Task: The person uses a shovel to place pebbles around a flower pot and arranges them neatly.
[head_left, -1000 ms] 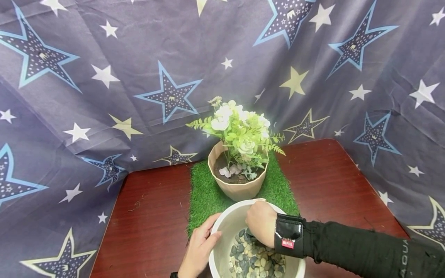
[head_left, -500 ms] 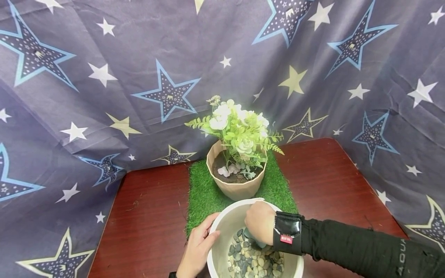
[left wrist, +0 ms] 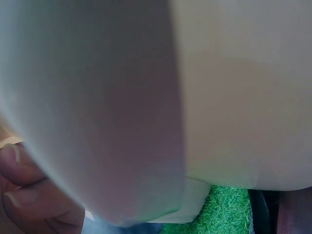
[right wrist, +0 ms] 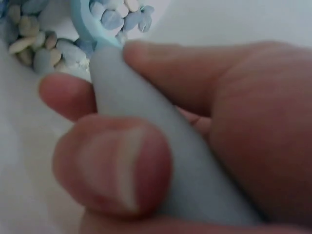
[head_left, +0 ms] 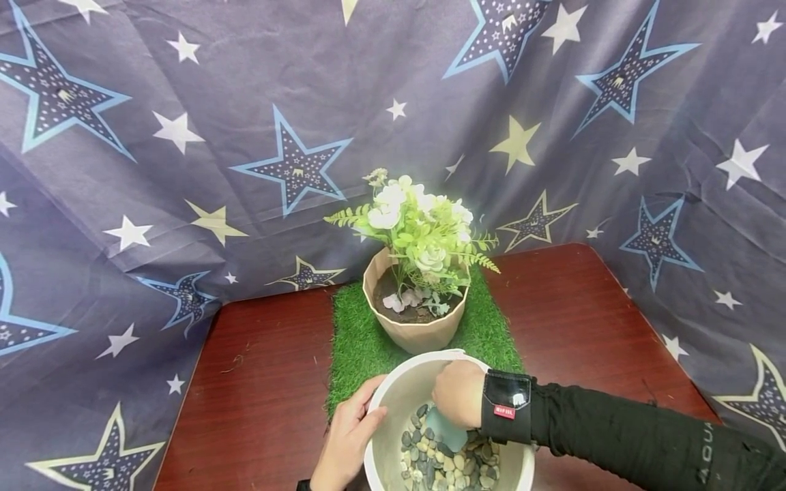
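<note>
A white bucket [head_left: 388, 453] stands at the front in the head view, with grey, black and cream pebbles [head_left: 451, 470] on its bottom. My left hand [head_left: 350, 433] grips its left rim, thumb over the edge and fingers outside. In the left wrist view the bucket wall [left wrist: 97, 107] fills much of the picture, fingers [left wrist: 41, 207] beside it. Inside the bucket, my right hand [head_left: 459, 394] holds a small trowel with a pale teal blade [head_left: 447, 431] over the pebbles. The right wrist view shows fingers and thumb wrapped round its grey handle [right wrist: 146, 112].
Behind the bucket a beige pot [head_left: 420, 334] with soil, green leaves and white flowers [head_left: 424, 225] stands on a green grass mat [head_left: 353, 348]. The reddish-brown table [head_left: 264, 382] extends on both sides. A starry curtain [head_left: 368, 82] hangs behind.
The trowel's blade has come up out of the pebbles and now shows more in the head view. My left hand stays on the bucket's rim. The head view has shifted slightly.
</note>
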### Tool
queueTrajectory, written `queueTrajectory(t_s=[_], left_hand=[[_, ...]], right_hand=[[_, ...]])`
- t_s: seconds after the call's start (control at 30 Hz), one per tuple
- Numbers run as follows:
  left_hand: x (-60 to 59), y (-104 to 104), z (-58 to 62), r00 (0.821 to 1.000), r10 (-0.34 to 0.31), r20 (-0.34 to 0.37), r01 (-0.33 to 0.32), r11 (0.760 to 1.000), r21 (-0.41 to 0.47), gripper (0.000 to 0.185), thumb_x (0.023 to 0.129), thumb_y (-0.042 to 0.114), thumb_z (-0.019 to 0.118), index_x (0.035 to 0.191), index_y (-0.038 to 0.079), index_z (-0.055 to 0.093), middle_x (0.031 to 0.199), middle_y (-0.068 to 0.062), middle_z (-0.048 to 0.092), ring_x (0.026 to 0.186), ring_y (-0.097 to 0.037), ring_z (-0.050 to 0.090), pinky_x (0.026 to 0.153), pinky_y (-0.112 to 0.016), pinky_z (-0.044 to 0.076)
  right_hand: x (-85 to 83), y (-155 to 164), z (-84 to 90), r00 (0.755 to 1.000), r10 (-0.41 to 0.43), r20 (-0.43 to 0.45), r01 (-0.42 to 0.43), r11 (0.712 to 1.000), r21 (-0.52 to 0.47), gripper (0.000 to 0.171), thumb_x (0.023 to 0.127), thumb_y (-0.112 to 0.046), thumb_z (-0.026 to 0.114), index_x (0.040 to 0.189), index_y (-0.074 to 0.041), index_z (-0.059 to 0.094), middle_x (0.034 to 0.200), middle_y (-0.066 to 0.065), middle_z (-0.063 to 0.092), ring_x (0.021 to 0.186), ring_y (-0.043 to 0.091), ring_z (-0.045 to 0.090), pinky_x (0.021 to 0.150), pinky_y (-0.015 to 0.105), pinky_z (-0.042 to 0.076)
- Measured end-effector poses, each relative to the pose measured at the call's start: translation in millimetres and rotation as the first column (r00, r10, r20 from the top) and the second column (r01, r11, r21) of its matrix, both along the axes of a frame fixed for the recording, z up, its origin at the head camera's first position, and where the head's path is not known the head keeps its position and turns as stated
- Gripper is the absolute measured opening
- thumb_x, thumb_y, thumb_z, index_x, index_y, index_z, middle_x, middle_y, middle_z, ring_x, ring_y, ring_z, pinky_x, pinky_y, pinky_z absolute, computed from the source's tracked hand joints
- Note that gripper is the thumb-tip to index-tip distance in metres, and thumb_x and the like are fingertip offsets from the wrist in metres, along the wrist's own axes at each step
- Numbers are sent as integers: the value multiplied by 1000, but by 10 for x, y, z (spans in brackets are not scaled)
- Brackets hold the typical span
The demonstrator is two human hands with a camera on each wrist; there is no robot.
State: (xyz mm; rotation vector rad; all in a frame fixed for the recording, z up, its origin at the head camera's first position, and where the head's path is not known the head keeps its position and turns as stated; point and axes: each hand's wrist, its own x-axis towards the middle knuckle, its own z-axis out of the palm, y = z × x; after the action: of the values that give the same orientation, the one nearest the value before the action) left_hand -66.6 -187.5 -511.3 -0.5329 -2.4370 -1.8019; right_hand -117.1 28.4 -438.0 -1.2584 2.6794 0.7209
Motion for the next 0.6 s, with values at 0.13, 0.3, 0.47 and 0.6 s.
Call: queueTrajectory(t_s=[0.13,0.3,0.47,0.6], left_hand=[[0,-2,3,1000,11,14,-11,1000,4,44,94,-5,57,135,10,64,114,-18,76,95,-16,73,73,-38,65],[1,4,6,1000,17,11,-17,1000,4,45,93,-5,57,134,11,64,112,-16,77,92,-16,74,72,-37,65],[-3,4,4,1000,8,0,-8,1000,3,45,93,-5,57,135,10,64,113,-15,76,94,-16,73,73,-37,65],[-5,-1,0,1000,11,4,-11,1000,-1,44,94,-5,58,135,10,64,114,-16,76,96,-16,74,74,-38,65]], right_hand=[[-19,2,-7,998,6,55,-7,1000,10,10,83,-31,80,78,-23,76,77,-6,72,66,14,64,59,32,58],[-41,4,-22,992,39,117,-30,996,-80,22,80,-35,81,68,-22,69,73,-6,70,63,12,62,61,31,57],[-51,17,-35,980,45,195,-22,993,-120,27,85,-40,80,70,-21,69,74,-5,72,68,13,66,67,30,58],[-54,11,-22,956,-1,294,36,993,-111,30,89,-41,77,71,-19,69,74,-4,69,68,13,64,71,30,59]])
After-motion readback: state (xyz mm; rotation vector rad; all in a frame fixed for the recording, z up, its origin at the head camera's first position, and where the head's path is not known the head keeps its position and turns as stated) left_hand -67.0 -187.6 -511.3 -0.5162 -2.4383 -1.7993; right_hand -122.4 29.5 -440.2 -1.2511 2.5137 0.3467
